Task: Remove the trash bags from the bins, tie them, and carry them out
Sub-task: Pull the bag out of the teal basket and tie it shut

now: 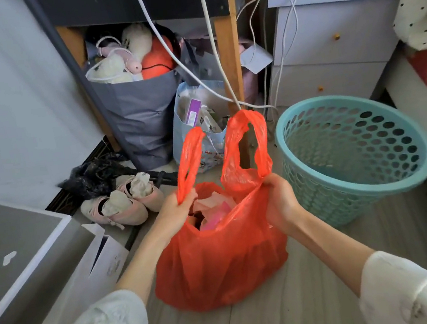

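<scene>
A red plastic trash bag stands on the wooden floor in the middle, its mouth open with pink and white rubbish showing inside. My left hand grips the base of the bag's left handle loop. My right hand grips the base of the right handle loop. Both loops stick up untied above my hands. The teal perforated bin stands to the right of the bag, tilted toward me, with nothing visible inside it.
Under a wooden-legged desk sit a grey fabric bag of soft toys and a light blue paper bag. Pink slippers and a black plastic bag lie left. White boxes stand at left, drawers and a bed at right. White cables hang down.
</scene>
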A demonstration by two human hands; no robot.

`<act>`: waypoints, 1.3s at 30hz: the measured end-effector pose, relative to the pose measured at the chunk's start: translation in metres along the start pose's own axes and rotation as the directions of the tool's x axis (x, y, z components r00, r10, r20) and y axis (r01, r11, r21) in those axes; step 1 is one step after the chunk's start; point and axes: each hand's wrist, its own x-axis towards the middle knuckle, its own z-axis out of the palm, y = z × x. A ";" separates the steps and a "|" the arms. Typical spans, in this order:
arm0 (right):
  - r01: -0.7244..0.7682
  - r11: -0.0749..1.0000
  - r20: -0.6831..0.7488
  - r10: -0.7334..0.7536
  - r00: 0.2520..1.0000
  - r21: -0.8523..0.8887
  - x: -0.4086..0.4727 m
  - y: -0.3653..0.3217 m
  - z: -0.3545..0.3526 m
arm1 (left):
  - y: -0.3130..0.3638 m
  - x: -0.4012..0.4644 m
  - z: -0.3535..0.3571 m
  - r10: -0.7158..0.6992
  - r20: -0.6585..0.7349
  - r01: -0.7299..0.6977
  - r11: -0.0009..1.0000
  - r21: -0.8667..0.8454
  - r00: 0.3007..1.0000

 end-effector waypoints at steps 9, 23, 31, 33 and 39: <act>0.335 0.817 0.244 -0.244 0.938 -0.469 0.007 -0.003 -0.014 | -0.031 0.030 -0.004 -0.160 -0.393 -0.027 0.903 -0.430 0.906; 0.141 0.976 0.149 -0.116 0.982 -0.168 -0.003 -0.032 -0.010 | 0.015 0.015 0.018 -0.205 -0.349 -0.045 0.806 -0.591 0.915; 0.021 0.955 0.034 -0.012 0.999 -0.296 -0.005 -0.019 -0.006 | 0.012 0.006 0.026 -0.171 0.018 0.146 0.773 -0.617 0.985; -0.056 0.956 0.019 0.064 0.998 -0.287 -0.004 -0.016 -0.005 | 0.013 0.004 0.028 -0.137 0.018 0.121 0.793 -0.598 0.990; -0.074 0.888 0.019 0.093 0.995 -0.453 -0.007 -0.009 -0.009 | 0.018 -0.009 0.036 0.019 0.135 0.040 0.906 -0.422 0.991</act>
